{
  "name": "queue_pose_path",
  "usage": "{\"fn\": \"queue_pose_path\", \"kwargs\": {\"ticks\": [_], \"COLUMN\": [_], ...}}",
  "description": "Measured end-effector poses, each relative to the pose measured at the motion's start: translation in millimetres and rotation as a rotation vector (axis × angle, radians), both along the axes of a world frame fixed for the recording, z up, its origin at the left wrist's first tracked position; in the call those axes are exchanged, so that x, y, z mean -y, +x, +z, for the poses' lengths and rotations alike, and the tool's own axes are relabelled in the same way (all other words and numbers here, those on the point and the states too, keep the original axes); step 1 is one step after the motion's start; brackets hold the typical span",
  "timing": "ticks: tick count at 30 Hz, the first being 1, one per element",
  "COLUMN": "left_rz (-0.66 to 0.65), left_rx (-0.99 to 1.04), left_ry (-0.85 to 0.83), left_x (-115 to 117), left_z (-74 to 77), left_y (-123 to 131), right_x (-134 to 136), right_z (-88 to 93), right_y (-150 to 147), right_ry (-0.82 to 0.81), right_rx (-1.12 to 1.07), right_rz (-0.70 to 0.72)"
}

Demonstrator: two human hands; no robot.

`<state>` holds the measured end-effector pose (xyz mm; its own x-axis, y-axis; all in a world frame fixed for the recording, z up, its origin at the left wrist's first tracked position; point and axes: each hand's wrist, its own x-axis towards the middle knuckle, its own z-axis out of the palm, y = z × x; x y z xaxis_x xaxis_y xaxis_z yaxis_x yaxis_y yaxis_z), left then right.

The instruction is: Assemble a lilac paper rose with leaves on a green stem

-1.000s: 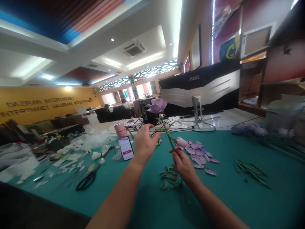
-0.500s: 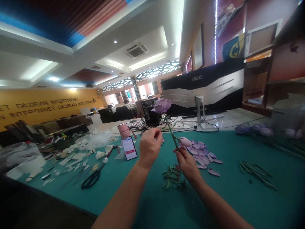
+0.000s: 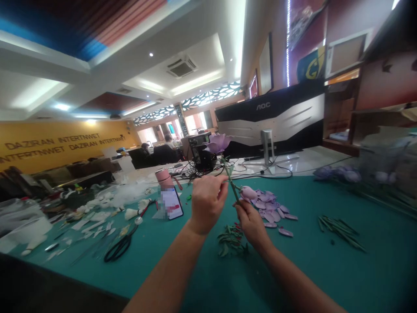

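Observation:
My right hand (image 3: 252, 221) is closed around the lower green stem of an artificial purple flower (image 3: 219, 142). The stem tilts, with an open bloom on top and a smaller closed bud (image 3: 249, 193) on a side branch just above my fingers. My left hand (image 3: 210, 198) is pinched, its fingertips against or right beside the upper stem below the leaves. Whatever lies between those fingers is hidden. Under the flower, loose purple petals (image 3: 269, 206) lie on the green mat, and nearer me is a pile of small green leaf pieces (image 3: 230, 241).
Green stems (image 3: 340, 230) lie on the right, with more purple flowers (image 3: 339, 174) behind. Left are a phone (image 3: 174, 204), pink bottle (image 3: 164, 178), black-handled scissors (image 3: 119, 250) and scattered white scraps. A monitor (image 3: 270, 117) stands behind the mat (image 3: 293, 278).
My left hand has moved right and slightly up, its fingertips now at the flower's stem. My right hand keeps its hold. The whole view has shifted slightly.

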<state>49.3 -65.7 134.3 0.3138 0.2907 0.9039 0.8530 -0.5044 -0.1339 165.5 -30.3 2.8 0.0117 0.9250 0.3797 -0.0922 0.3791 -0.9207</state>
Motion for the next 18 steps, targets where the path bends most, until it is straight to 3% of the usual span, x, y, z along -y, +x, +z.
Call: {"fn": "queue_pose_path", "kwargs": {"ticks": [3, 8, 13, 18], "left_rz": [-0.029, 0.131, 0.237, 0.206], "left_rx": [-0.057, -0.216, -0.237, -0.199], "left_ry": [-0.055, -0.179, -0.215, -0.231], "left_x": [2, -9, -21, -25], "left_z": [-12.2, -32.4, -31.3, -29.1], "left_y": [7, 10, 8, 8], "right_x": [0, -3, -3, 0], "right_z": [0.7, -1.4, -4.7, -4.0], "right_y": [0, -1, -4, -4], "right_ry": [0.034, 0.04, 0.033, 0.032], "right_rx": [0.014, 0.016, 0.018, 0.03], "right_rz": [-0.025, -0.036, -0.022, 0.015]}}
